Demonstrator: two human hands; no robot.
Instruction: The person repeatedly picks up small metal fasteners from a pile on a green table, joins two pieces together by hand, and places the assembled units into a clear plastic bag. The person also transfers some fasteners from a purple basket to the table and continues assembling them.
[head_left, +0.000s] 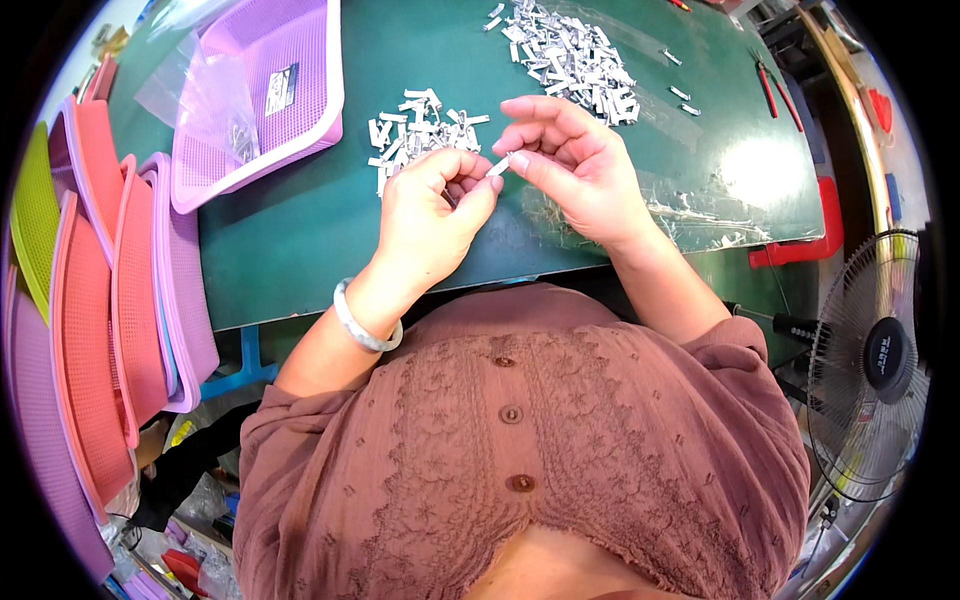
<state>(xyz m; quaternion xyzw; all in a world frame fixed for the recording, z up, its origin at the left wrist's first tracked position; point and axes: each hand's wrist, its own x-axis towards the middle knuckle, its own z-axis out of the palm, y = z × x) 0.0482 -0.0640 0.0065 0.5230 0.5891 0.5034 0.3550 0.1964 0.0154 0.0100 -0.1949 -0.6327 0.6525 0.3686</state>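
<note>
Over the near part of the green table, my left hand (430, 207) and my right hand (580, 165) meet at a small white and metal piece (498, 168). The thumb and fingers of my left hand pinch it from one side. My right thumb and index finger close on its other end, with the remaining fingers loosely curled. Just beyond my left hand lies a small pile of similar white pieces (420, 125). A larger pile of such pieces (575, 62) spreads farther back, past my right hand.
A purple mesh basket (328, 95) holding a clear plastic bag (215, 100) stands at the left. Stacked pink and purple baskets (88, 340) crowd the left side. Red-handled pliers (768, 92) lie at the table's right. A fan (868, 370) stands beside my right side.
</note>
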